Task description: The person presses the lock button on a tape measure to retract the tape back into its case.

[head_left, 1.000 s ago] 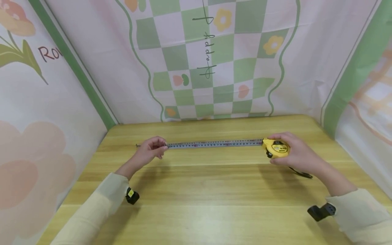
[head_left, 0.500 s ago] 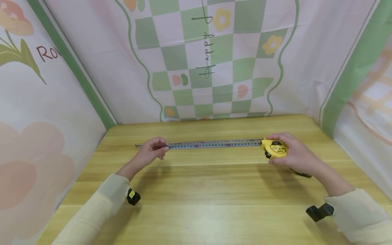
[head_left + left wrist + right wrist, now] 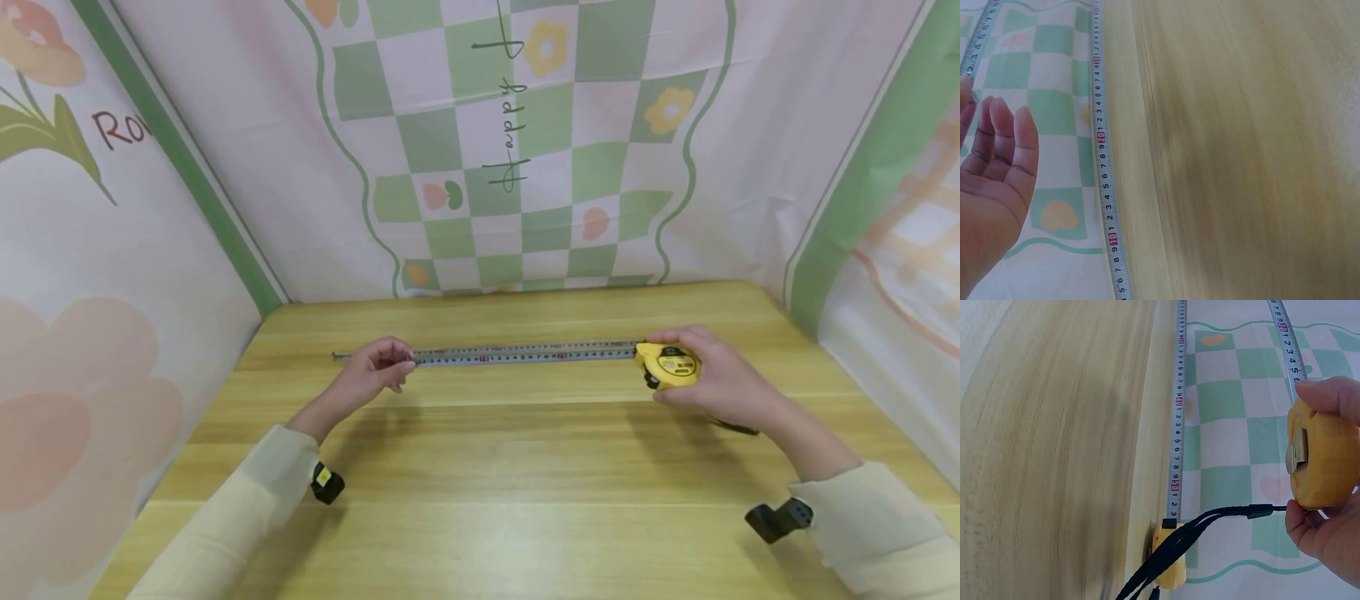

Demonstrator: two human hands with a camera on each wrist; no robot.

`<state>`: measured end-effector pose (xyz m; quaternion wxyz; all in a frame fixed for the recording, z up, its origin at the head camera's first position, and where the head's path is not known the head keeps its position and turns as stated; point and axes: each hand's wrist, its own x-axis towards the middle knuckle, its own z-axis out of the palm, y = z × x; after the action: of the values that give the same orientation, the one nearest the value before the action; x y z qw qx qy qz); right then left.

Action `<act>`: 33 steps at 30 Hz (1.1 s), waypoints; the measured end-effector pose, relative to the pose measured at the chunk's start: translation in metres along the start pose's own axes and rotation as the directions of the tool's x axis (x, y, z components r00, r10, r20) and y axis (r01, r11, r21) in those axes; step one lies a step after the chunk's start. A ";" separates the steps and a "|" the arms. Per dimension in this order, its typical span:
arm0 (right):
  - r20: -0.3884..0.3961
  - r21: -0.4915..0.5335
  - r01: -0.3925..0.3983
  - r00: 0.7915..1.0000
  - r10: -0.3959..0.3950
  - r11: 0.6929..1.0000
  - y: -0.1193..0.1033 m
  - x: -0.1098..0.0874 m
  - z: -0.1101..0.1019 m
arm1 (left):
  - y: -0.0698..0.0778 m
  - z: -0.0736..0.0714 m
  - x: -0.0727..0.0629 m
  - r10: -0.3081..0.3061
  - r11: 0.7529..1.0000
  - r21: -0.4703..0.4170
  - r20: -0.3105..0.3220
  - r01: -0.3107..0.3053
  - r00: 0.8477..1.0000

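Observation:
My right hand point(image 3: 723, 379) grips the yellow case of a tape measure point(image 3: 670, 364) at the right. Its silver blade point(image 3: 525, 359) stretches taut across to my left hand point(image 3: 373, 367), where thumb and finger pinch the blade's end. The left hand's other fingers point(image 3: 1022, 144) are loosely bent. Behind it, a second tape measure point(image 3: 1175, 565) lies at the table's far part, its blade point(image 3: 1102, 150) drawn out in parallel. That blade's hook end point(image 3: 341, 357) shows left of my left hand. In the head view, the held tape measure and right hand hide the second case.
A black wrist strap point(image 3: 1222, 512) hangs from the held tape measure. The wooden table point(image 3: 487, 475) meets a patterned cloth point(image 3: 540, 192) at its back edge, with further cloth at both sides. Each sleeve carries a black wrist camera point(image 3: 327, 483).
My right hand has shifted slightly left with the tape measure, and the stretch of blade between my hands is a little shorter. My left hand has moved barely to the right.

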<state>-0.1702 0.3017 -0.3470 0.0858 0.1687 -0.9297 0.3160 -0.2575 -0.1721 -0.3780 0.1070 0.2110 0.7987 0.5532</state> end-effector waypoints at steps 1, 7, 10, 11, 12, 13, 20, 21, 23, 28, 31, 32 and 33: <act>0.001 0.000 -0.003 1.000 0.003 1.000 -0.001 0.000 0.000 | 0.000 0.000 0.000 0.000 1.000 0.001 0.000 0.000 1.000; 0.012 0.010 -0.009 1.000 0.009 1.000 -0.004 0.001 0.002 | 0.006 0.001 -0.002 0.003 1.000 0.006 0.008 -0.003 1.000; 0.017 0.016 -0.007 1.000 0.007 1.000 -0.004 0.002 0.003 | 0.018 0.003 -0.007 0.011 1.000 0.014 0.012 -0.011 1.000; 0.019 0.019 -0.007 1.000 0.006 1.000 -0.005 0.002 0.003 | 0.021 0.004 -0.008 0.016 1.000 0.016 0.014 -0.016 1.000; 0.019 0.017 -0.007 1.000 0.006 1.000 -0.005 0.002 0.003 | 0.024 0.004 -0.010 0.020 1.000 0.015 0.016 -0.020 1.000; 0.019 0.015 -0.008 1.000 0.008 1.000 -0.006 0.003 0.004 | 0.026 0.005 -0.011 0.023 1.000 0.014 0.017 -0.023 1.000; 0.031 0.016 -0.025 0.999 0.024 1.000 -0.007 0.005 0.007 | 0.029 0.006 -0.011 0.016 1.000 0.011 0.015 -0.017 1.000; 0.033 0.018 -0.028 0.999 0.027 0.999 -0.007 0.005 0.007 | 0.029 0.006 -0.011 0.014 1.000 0.008 0.015 -0.014 1.000; 0.032 0.017 -0.031 0.999 0.030 0.999 -0.007 0.005 0.008 | 0.028 0.006 -0.011 0.011 1.000 0.006 0.014 -0.011 1.000; 0.020 0.010 -0.024 1.000 0.023 1.000 -0.009 0.006 0.007 | 0.029 0.007 -0.010 0.012 1.000 -0.007 0.011 -0.012 1.000; 0.019 0.016 -0.016 1.000 0.015 1.000 -0.011 0.005 0.007 | 0.029 0.008 -0.010 0.012 1.000 -0.010 0.011 -0.012 1.000; 0.020 0.016 -0.013 1.000 0.013 1.000 -0.011 0.005 0.007 | 0.030 0.008 -0.010 0.012 1.000 -0.010 0.011 -0.012 1.000; 0.021 0.018 -0.013 1.000 0.013 1.000 -0.011 0.005 0.007 | 0.030 0.008 -0.010 0.012 1.000 -0.011 0.010 -0.012 1.000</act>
<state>-0.1713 0.2879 -0.3451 0.0726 0.1666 -0.9286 0.3234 -0.2384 -0.1610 -0.3540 0.1087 0.2180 0.7940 0.5570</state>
